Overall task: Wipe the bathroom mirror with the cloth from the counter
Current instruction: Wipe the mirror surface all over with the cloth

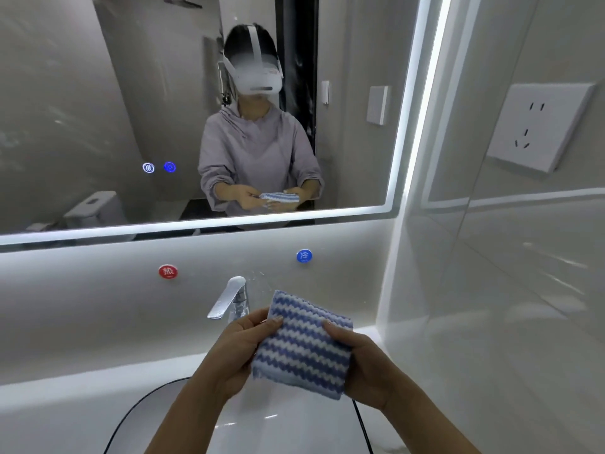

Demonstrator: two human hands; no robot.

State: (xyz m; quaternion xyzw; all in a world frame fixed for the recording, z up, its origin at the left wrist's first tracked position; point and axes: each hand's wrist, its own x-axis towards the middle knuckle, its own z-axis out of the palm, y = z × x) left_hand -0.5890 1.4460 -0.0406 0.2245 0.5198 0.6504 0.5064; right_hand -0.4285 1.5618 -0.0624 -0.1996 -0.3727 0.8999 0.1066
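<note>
Above white sink (288,430), both hands' fingers (273,322) clamped on striped cloth (302,347); lit mirror (98,93) behind.

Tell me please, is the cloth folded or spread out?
Folded: the cloth is a compact, thick square pinched at its sides by the left hand and right hand.

A bathroom; a lit-edged mirror (98,93) hangs above a white counter (82,398) with a round sink (278,430) and chrome faucet (230,298); a toilet (95,208) shows in the reflection; glossy tiled walls (507,290) surround it.
</note>
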